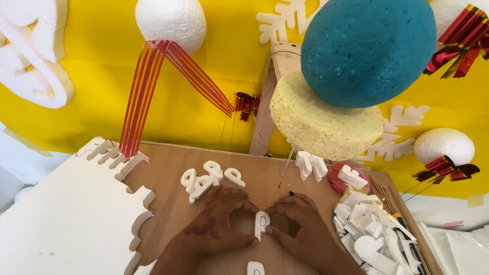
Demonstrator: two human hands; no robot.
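**Both hands pinch a white foam letter on the wooden counter**

Head view: your left hand (pixel 216 224) and your right hand (pixel 300 226) meet low in the middle of the picture, over the wooden counter (pixel 168 203). Between them stands a small white foam letter (pixel 261 224), and your fingertips from both sides are clamped on its edges; the left fingers curl round to its left edge, the right fingers press on its right edge. A thin wire (pixel 283 175) runs down from above to a point just behind your right hand.

Just beyond your left hand lies a small cluster of cut foam letters (pixel 210 178), flat on the counter and apart from your fingers. Another foam letter (pixel 254 268) shows at the bottom edge, below the held one. To your left a large white foam sheet (pixel 66 214) with a jagged cut edge covers that side of the counter. To your right sits a heap of white foam scraps (pixel 374 231), near your right hand but not touching it, with a red round piece (pixel 338 181) behind it.

Above, a teal foam ball (pixel 367 51) rests on a pale yellow foam disc (pixel 323 122), before a yellow backdrop (pixel 102 76) with white foam balls and red ribbon
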